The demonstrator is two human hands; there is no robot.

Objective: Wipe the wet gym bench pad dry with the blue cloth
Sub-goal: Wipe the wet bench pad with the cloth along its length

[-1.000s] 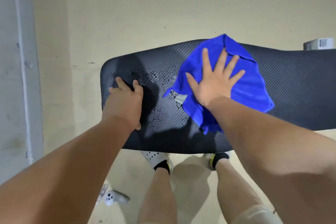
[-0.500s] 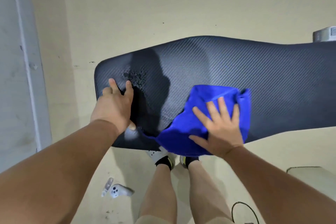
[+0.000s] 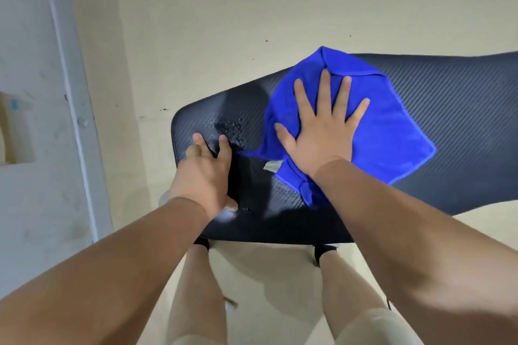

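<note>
A black textured bench pad stretches from the middle to the right edge. The blue cloth lies spread on it, reaching the far edge. My right hand presses flat on the cloth with fingers splayed. My left hand rests on the pad's left end, fingers partly curled against the surface. Water droplets bead on the pad just beyond my left fingers. A small white tag of the cloth shows near my right wrist.
The floor around the bench is plain beige. A pale wall or door frame runs down the left side. My legs and socked feet stand right under the pad's near edge.
My right hand has pushed the cloth from the pad's near edge away to its far edge. The left hand has stayed on the pad's left end.
</note>
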